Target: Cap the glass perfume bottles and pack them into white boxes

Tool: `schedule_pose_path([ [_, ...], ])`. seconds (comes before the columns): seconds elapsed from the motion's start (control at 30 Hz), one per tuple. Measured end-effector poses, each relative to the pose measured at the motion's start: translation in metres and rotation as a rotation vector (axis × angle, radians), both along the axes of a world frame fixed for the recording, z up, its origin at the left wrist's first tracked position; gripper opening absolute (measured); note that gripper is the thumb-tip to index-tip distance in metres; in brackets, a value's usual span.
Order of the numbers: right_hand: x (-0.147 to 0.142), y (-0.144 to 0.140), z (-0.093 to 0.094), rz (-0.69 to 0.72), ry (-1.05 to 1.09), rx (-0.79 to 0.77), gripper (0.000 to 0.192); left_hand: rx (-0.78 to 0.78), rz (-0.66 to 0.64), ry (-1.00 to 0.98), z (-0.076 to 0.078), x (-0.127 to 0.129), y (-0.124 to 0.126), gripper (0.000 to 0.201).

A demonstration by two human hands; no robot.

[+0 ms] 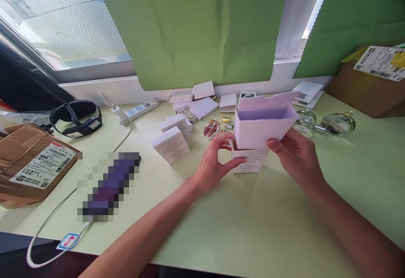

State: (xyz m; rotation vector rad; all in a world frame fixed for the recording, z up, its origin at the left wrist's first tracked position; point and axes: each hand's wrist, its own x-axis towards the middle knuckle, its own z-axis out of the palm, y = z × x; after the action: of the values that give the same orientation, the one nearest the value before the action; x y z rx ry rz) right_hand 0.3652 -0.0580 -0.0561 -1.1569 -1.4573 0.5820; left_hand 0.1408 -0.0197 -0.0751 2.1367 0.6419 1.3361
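Observation:
My left hand [212,160] is closed round the left side of a small white carton [253,160] with printed text, which stands on the table. Just above it, my right hand [299,157] grips a plain white open-topped box [261,128], thumb on its front face. That box's lower edge sits at the carton's top; whether it reaches inside I cannot tell. Behind my left hand lie a small bottle with red contents [211,129] and a gold cap [226,120]. Clear round glass bottles [338,124] lie to the right, beyond my right hand.
More white printed cartons [172,145] stand left of my hands, others [205,107] by the wall. A pixelated dark device [110,189] with a white cable, a power strip [141,110], a black headset [76,117] and brown cardboard boxes [370,88] occupy the sides.

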Motion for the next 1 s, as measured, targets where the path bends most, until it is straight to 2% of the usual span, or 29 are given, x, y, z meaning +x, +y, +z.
schedule_pose_path([
  [0.4,-0.004,-0.005,0.008,0.074,-0.07,-0.012,0.022,-0.133,-0.021,-0.038,-0.002,-0.001,0.0,0.053],
  [0.6,-0.006,-0.003,0.007,0.16,0.063,-0.055,0.035,-0.173,0.003,-0.057,-0.002,-0.001,0.0,0.053],
  [0.77,-0.005,-0.002,0.007,0.123,0.098,-0.092,0.032,-0.177,-0.024,-0.063,-0.002,-0.001,0.0,0.05],
  [1.0,0.0,0.001,0.012,0.165,0.144,-0.082,0.02,-0.166,-0.086,-0.1,0.004,-0.001,0.0,0.034],
])
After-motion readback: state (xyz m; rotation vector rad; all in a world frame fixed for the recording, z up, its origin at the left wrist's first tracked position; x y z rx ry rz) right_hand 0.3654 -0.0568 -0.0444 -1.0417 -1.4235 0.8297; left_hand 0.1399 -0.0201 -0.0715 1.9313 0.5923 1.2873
